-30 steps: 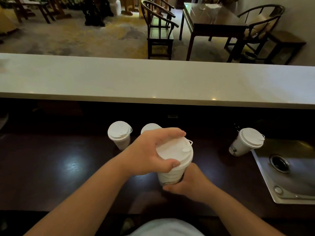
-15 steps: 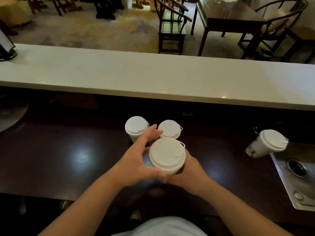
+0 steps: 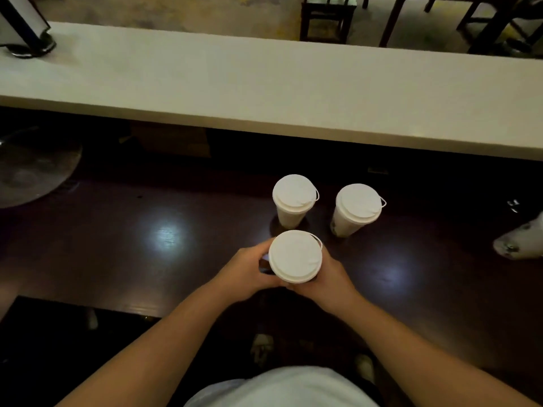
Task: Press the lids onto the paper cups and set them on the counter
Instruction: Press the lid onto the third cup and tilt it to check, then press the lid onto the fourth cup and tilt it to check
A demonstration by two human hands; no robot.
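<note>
Hands closed together around a single lidded paper cup (image 3: 294,257): the left hand (image 3: 246,273) curled about its left side, the right hand (image 3: 329,276) wrapped round its right, the thumbs meeting just below the white lid's near edge. The lid sat flat and fully over the rim, hiding the cup's body from the head camera, so whether the base touched the surface could not be told. The cup was over the dark, glossy lower counter (image 3: 132,245), near its front edge. Just beyond it stood two more capped cups, the left cup (image 3: 294,199) directly behind and the right cup (image 3: 357,208) beside that one, both upright and apart from each other. A fourth cup (image 3: 521,239) showed tilted and blurred at the right edge of the view. Behind the cups ran the long pale upper counter (image 3: 264,92), with a dark-based stand (image 3: 22,30) at its far left end and wooden chairs (image 3: 326,17) on the floor past it.
</note>
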